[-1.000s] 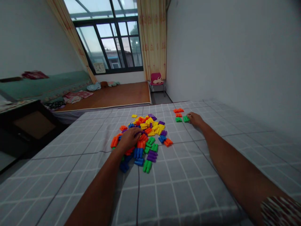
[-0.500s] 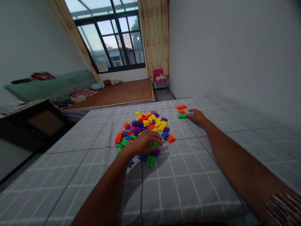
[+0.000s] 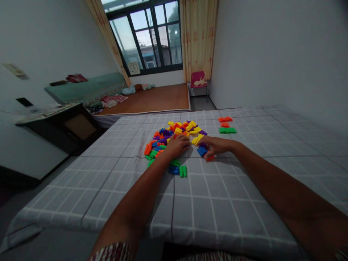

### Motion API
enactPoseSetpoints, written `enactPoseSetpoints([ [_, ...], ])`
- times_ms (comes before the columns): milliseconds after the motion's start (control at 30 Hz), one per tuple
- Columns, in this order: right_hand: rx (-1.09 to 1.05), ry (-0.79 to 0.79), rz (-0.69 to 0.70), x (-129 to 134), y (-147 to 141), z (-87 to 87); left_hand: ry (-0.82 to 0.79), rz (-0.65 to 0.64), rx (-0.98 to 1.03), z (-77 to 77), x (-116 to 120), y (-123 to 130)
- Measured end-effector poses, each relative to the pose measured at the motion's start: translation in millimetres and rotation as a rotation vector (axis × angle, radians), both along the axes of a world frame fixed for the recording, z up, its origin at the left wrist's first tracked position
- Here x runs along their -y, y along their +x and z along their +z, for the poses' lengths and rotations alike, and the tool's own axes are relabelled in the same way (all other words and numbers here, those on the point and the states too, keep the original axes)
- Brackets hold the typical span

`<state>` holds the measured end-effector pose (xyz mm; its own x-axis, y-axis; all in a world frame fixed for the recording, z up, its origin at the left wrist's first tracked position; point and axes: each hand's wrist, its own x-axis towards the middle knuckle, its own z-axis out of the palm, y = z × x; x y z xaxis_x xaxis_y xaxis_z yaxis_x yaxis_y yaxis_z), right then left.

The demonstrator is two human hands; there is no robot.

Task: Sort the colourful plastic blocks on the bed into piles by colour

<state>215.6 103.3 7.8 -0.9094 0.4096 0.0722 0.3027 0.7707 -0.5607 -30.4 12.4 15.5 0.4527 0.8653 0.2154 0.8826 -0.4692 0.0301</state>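
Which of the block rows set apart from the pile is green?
The green row, closest to the camera; both orange rows lie beyond it.

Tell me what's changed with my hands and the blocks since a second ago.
Your right hand let go of a green block, now lined up with another as a green row, and moved left and nearer to the blue block; a grip is unclear. Your left hand moved rightward over the pile. The orange blocks beyond the green row stayed put.
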Motion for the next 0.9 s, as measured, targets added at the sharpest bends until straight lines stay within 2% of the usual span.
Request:
enactPoseSetpoints([
  [67,-0.093,0.052,0.044,3.4,-6.4,-6.6,0.042,0.084,0.0,1.6,-9.5,-2.0],
  [167,-0.268,0.121,-0.054,3.0,-15.0,-16.4,0.044,0.087,0.046,14.8,-7.4,-6.1],
  [267,-0.388,0.178,-0.165,3.5,-23.2,-19.8,-0.06,-0.134,0.121,29.1,22.5,-9.3],
  [333,-0.4,0.187,-0.196,6.0,-27.8,-19.2,-0.151,-0.284,0.116,30.9,52.7,-10.1],
  [433,-0.365,0.178,-0.184,12.3,-33.3,-19.6,-0.198,-0.322,0.014,21.0,90.5,-12.8],
  [500,-0.365,0.177,-0.167,16.9,-36.3,-22.1,-0.176,-0.283,-0.052,12.5,98.2,-17.3],
  [567,-0.359,0.189,-0.165,20.8,-38.5,-25.7,-0.128,-0.236,-0.111,8.0,89.5,-23.6],
  [767,-0.236,0.236,-0.105,20.8,-37.6,-34.8,0.021,-0.111,-0.144,9.4,29.3,-39.4],
  [900,-0.298,0.252,-0.234,16.0,-35.8,-40.1,0.094,0.011,-0.121,3.6,9.6,-36.7],
])
